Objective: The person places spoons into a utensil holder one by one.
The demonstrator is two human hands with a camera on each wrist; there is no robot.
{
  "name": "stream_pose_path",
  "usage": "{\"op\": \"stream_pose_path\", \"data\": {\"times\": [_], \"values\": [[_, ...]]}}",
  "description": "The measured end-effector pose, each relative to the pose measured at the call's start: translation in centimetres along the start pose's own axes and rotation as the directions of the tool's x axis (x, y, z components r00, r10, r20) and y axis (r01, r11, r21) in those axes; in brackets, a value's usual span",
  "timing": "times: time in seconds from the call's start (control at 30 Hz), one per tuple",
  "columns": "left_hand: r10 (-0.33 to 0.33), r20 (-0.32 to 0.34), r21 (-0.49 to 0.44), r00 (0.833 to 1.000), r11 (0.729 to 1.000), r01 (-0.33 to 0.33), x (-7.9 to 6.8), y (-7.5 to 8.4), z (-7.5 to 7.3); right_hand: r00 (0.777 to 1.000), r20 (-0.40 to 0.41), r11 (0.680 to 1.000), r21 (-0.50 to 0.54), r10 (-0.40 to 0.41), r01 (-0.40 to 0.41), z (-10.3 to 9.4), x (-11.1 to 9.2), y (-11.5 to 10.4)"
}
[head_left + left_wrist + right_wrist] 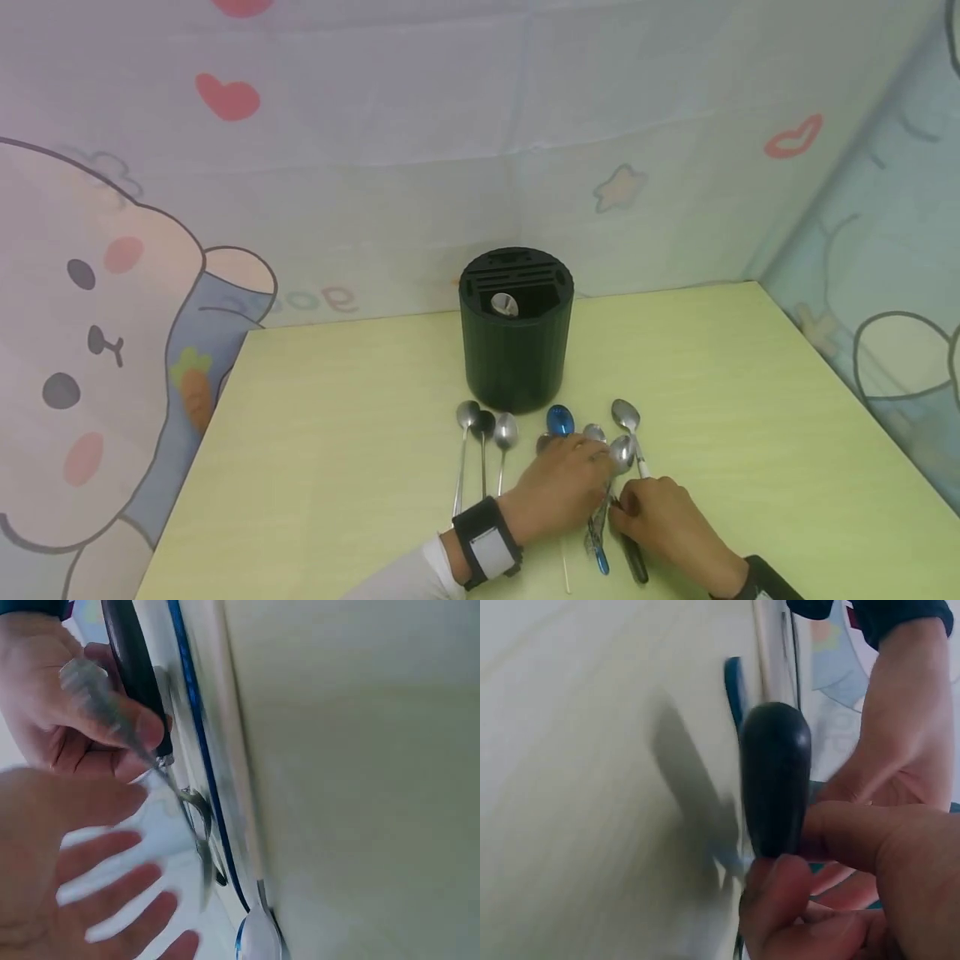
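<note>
My right hand (pixel 667 517) pinches a utensil's thick black handle (pixel 776 780) between thumb and fingers; its metal end is hidden. Just to its left, my left hand (pixel 562 487) reaches over several spoons with its fingers spread (pixel 112 885). A blurred silver utensil (pixel 112 712) slants across the right thumb in the left wrist view. By the left fingertips in the head view lies a silver spoon bowl (pixel 622 452). A blue spoon (pixel 560 419) shows beyond the left hand. Further right is a spoon (pixel 626 413) with a white handle.
Behind the hands stands a dark green ribbed utensil holder (pixel 516 358) with a slotted top and a silver piece (pixel 505 305) inside. Left of the hands, three long-handled spoons (pixel 506 431) lie side by side on the yellow table (pixel 337 442). A printed cloth (pixel 412 150) hangs behind.
</note>
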State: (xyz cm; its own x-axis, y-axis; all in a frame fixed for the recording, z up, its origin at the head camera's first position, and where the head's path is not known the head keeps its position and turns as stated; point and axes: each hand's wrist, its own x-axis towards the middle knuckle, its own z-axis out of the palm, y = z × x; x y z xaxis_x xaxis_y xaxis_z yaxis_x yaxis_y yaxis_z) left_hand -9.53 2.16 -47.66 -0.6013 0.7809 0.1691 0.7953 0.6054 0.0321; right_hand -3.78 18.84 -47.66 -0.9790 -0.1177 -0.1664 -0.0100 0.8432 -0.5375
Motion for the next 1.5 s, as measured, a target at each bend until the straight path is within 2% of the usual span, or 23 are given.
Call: {"op": "stream_pose_path", "data": {"times": [0.07,0.13,0.2,0.27,0.33,0.4,0.43,0.5,0.57,0.6,0.73,0.77,0.83,0.87,0.93,0.97,1.0,1.1,1.17,1.23,1.3,1.4,1.5], "values": [[-0.084,-0.054,-0.088,0.995,0.993,0.079,-0.1,-0.3,-0.2,0.999,-0.023,1.0,0.013,-0.027,0.027,-0.3,0.0,-0.1],[-0.205,-0.066,-0.255,0.976,0.95,0.183,-0.1,-0.5,-0.5,0.997,-0.049,0.998,0.016,-0.056,0.057,-0.6,0.0,-0.3],[-0.312,-0.068,-0.429,0.948,0.867,0.255,-0.2,-0.9,-0.6,0.993,-0.078,0.996,0.015,-0.089,0.09,-0.9,0.0,-0.6],[-0.366,-0.065,-0.556,0.928,0.786,0.271,-0.2,-1.1,-0.7,0.988,-0.108,0.993,0.024,-0.111,0.114,-1.1,-0.1,-1.0],[-0.366,-0.039,-0.636,0.93,0.726,0.259,-0.2,-1.3,-0.8,0.982,-0.136,0.99,0.036,-0.128,0.134,-1.3,-0.4,-1.4],[-0.353,0.014,-0.72,0.936,0.646,0.254,-0.2,-1.4,-0.8,0.975,-0.168,0.987,0.044,-0.147,0.157,-1.4,-0.5,-1.7],[-0.352,0.046,-0.758,0.935,0.598,0.262,-0.2,-1.4,-0.8,0.97,-0.186,0.985,0.044,-0.158,0.169,-1.4,-0.6,-1.9],[-0.356,0.109,-0.835,0.928,0.474,0.28,-0.3,-1.3,-0.9,0.959,-0.224,0.982,0.039,-0.173,0.186,-1.4,-0.6,-2.3],[-0.374,0.153,-0.89,0.914,0.35,0.293,-0.4,-1.2,-1.0,0.949,-0.251,0.979,0.031,-0.189,0.203,-1.4,-0.7,-2.6],[-0.386,0.166,-0.907,0.908,0.301,0.294,-0.4,-1.1,-1.1,0.947,-0.26,0.978,0.026,-0.191,0.205,-1.4,-0.7,-2.7],[-0.43,0.208,-0.945,0.879,0.143,0.293,-0.6,-1.0,-1.4,0.941,-0.285,0.98,0.018,-0.184,0.198,-1.5,-1.0,-3.2],[-0.441,0.217,-0.949,0.871,0.116,0.294,-0.6,-0.9,-1.5,0.94,-0.29,0.982,0.017,-0.178,0.191,-1.5,-1.0,-3.3],[-0.458,0.227,-0.952,0.86,0.084,0.295,-0.6,-0.9,-1.6,0.937,-0.304,0.983,0.015,-0.171,0.184,-1.6,-1.0,-3.5],[-0.468,0.228,-0.951,0.854,0.079,0.298,-0.7,-0.9,-1.6,0.938,-0.304,0.983,0.017,-0.168,0.181,-1.6,-1.0,-3.6],[-0.487,0.213,-0.951,0.847,0.097,0.295,-0.7,-1.0,-1.6,0.938,-0.305,0.983,0.024,-0.164,0.18,-1.6,-1.0,-3.7],[-0.495,0.195,-0.947,0.846,0.13,0.295,-0.7,-1.0,-1.6,0.938,-0.305,0.983,0.027,-0.165,0.182,-1.6,-1.0,-3.7],[-0.506,0.175,-0.941,0.844,0.165,0.294,-0.7,-1.1,-1.6,0.937,-0.306,0.982,0.028,-0.169,0.187,-1.6,-1.0,-3.7],[-0.535,0.092,-0.908,0.84,0.302,0.291,-0.9,-1.3,-1.9,0.93,-0.322,0.98,0.028,-0.179,0.199,-1.7,-1.0,-3.6],[-0.549,0.017,-0.86,0.836,0.418,0.292,-1.0,-1.5,-2.1,0.917,-0.349,0.976,0.02,-0.195,0.215,-1.8,-0.9,-3.5],[-0.546,-0.053,-0.813,0.836,0.509,0.281,-1.1,-1.7,-2.4,0.897,-0.387,0.97,0.021,-0.215,0.242,-2.1,-0.7,-3.5],[-0.532,-0.107,-0.782,0.84,0.566,0.259,-1.3,-1.9,-2.8,0.869,-0.43,0.959,0.025,-0.245,0.283,-2.4,-0.3,-3.4],[-0.502,-0.148,-0.785,0.852,0.583,0.207,-1.6,-2.3,-3.4,0.823,-0.49,0.934,0.05,-0.286,0.354,-2.9,0.4,-3.6],[-0.482,-0.16,-0.813,0.861,0.56,0.162,-1.8,-2.6,-4.1,0.803,-0.516,0.911,0.097,-0.298,0.401,-3.5,1.3,-4.0]]}}
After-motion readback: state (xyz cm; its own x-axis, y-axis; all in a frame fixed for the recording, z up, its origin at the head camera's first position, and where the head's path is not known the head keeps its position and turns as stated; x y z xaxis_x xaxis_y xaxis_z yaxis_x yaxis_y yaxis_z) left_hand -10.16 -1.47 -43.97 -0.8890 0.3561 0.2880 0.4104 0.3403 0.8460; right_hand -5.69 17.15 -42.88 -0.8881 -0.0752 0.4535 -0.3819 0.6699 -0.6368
